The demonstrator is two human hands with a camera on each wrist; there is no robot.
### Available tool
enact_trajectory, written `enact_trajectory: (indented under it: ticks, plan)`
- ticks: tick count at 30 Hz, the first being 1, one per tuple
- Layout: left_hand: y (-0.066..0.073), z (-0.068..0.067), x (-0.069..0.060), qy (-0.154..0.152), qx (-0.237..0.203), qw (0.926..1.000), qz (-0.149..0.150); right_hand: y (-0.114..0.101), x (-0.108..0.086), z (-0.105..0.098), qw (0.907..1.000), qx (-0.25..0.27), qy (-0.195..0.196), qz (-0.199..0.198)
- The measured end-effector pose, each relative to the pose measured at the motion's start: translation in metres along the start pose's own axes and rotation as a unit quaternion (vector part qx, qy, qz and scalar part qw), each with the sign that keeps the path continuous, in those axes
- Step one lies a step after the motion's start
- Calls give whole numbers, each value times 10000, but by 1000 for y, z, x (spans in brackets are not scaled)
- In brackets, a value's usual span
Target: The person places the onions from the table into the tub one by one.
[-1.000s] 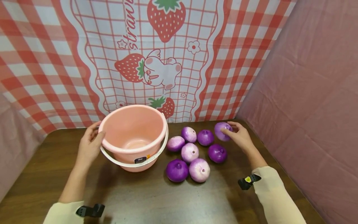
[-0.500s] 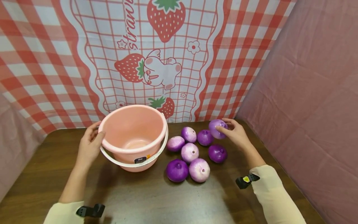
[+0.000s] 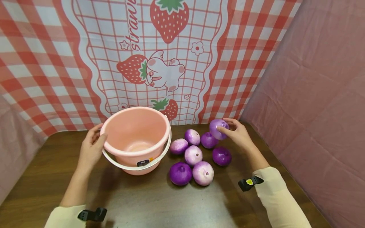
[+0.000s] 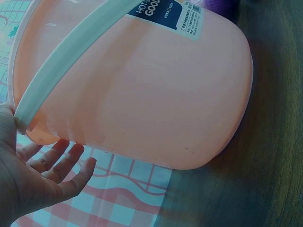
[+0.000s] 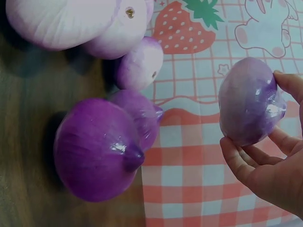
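Observation:
On the left of the table stands a pink bucket (image 3: 137,129) with a white handle (image 3: 155,161) hanging down its front. My left hand (image 3: 92,146) grips the bucket's left rim, thumb over the edge; the left wrist view shows its other fingers (image 4: 71,165) under the rim. A purple onion (image 5: 248,101) is pinched between the thumb and fingers of my right hand (image 3: 239,134), raised above the table. Below and beside it, several purple and whitish onions (image 3: 193,155) lie in a cluster right of the bucket. A dark purple onion (image 3: 221,156) is nearest under the right hand.
The brown wooden table (image 3: 159,202) ends at the back against a red-and-white checked cloth (image 3: 242,63) with strawberry prints. A pink cloth wall (image 3: 319,95) borders the right side. The bucket's inside shows bare pink bottom.
My right hand has moved left and slightly upward with the onion, which now overlaps the view of another purple onion. The left hand and bucket have stayed put.

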State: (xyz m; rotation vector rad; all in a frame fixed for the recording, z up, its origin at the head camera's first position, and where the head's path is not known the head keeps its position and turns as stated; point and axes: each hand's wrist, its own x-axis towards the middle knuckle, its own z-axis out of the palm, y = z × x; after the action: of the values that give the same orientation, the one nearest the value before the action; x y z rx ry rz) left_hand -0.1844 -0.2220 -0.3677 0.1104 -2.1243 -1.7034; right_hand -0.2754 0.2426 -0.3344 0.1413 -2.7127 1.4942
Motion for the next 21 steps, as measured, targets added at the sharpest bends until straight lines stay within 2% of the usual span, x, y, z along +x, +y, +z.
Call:
enact_trajectory:
  ticks: [14, 21]
  plan:
    - [0, 0, 0, 25, 19, 10000, 49, -12, 2, 9, 9998, 98, -115, -99]
    - [-1, -1, 0, -8, 19, 10000, -45, -20, 0, 13, 9994, 228, -242, -74]
